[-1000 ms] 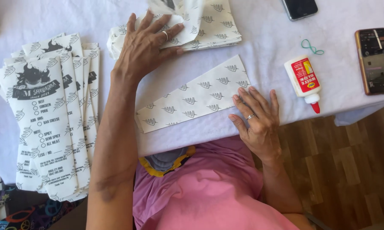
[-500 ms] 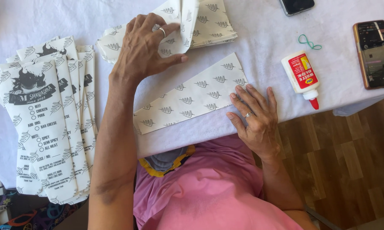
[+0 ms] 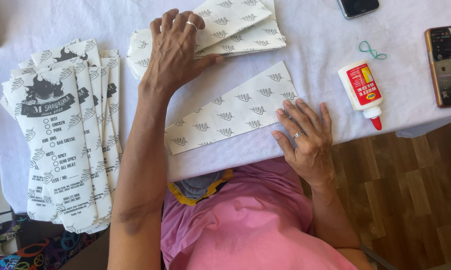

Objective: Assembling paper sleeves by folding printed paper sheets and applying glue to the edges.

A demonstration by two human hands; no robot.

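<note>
White printed paper bags [image 3: 65,145], finished, lie stacked at left. Left hand [image 3: 178,50] rests flat on the unfolded sheet pile [image 3: 245,30]; right hand [image 3: 305,137] presses open-palmed on one folded sheet [image 3: 230,112], not yet glued. Glue bottle [image 3: 361,90] lies untouched.

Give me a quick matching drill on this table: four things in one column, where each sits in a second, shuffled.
Things:
1. glue bottle
2. rubber band
3. printed bags
4. folded sheet

Places:
A. fanned out at the table's left end
B. under the right hand's fingertips
C. lying on its side, red cap toward the table edge
D. just above the glue, left of the phone

Pairs: 1-C, 2-D, 3-A, 4-B
</note>
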